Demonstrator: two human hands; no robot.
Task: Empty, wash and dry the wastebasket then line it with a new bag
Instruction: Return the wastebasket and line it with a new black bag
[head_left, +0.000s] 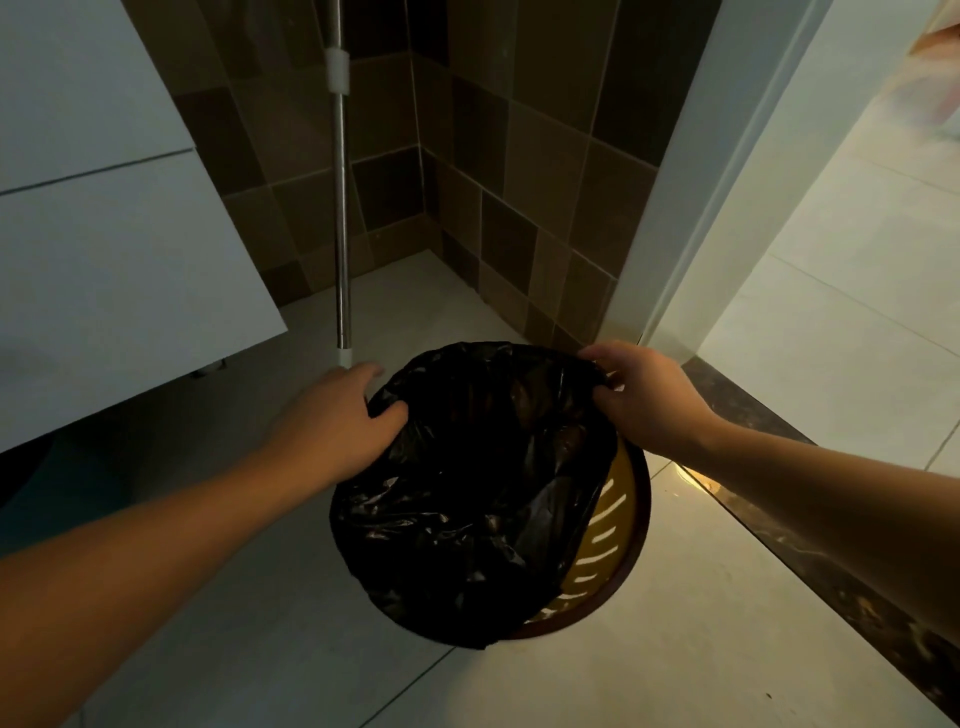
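Hands worked opposite sides of the black bag (478, 483): the left hand (337, 421) pinched its far-left edge between thumb and curled fingers, and the right hand (641, 395) gripped the far-right edge, fingers curled over the plastic. The bag draped over the wastebasket (626, 551), whose brown slotted wall and rim showed on the right side. Wastebasket stood on the pale tiled floor (649, 686), near the dark threshold strip (810, 551). A metal pole (341, 218) stood just behind, before the brown tiled wall (519, 156).
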